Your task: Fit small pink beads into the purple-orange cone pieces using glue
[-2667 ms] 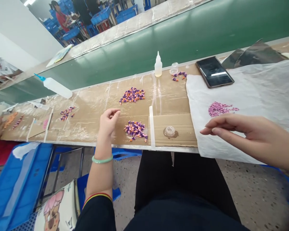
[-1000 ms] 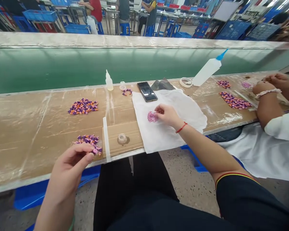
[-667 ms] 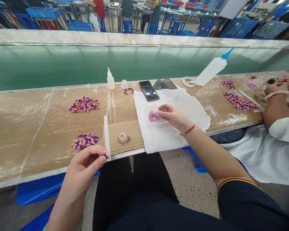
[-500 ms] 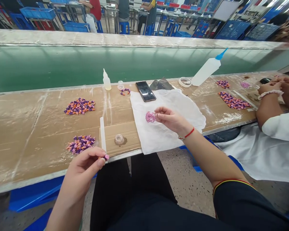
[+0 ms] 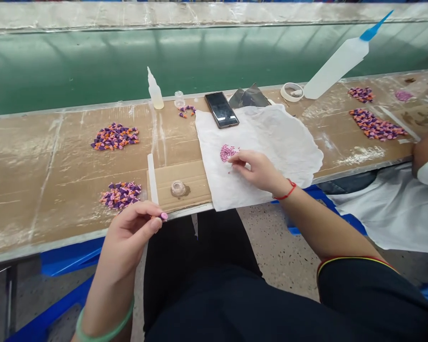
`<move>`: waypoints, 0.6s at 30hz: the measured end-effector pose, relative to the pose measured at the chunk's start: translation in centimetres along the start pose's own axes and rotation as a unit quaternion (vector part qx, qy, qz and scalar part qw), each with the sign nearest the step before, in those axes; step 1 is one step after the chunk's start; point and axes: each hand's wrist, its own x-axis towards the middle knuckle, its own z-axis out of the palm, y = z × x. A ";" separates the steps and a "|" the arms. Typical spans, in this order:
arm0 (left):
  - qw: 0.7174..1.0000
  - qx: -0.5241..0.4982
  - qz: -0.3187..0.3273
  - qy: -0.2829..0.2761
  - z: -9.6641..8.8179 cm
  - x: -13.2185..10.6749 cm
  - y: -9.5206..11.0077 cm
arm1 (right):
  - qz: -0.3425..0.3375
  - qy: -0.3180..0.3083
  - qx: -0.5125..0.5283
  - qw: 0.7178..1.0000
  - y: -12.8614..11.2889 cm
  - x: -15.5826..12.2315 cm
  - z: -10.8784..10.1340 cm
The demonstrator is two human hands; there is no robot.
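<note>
Right hand (image 5: 258,168) has dropped beside the pink beads (image 5: 227,152), fingers pressed together; left hand (image 5: 135,230) still pinches a pink-tipped piece (image 5: 163,216).

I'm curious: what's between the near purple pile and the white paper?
A white strip and a small clear cup, shown in the head view.

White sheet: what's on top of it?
On the white sheet: a small pile of pink beads, one end of the black phone, and the right hand by the beads. Anything under that hand is hidden.
</note>
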 end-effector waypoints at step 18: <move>0.999 -0.026 0.006 -0.021 -0.1 -0.2 -0.7 | -0.045 -0.071 -0.090 0.992 0.4 0.4 0.3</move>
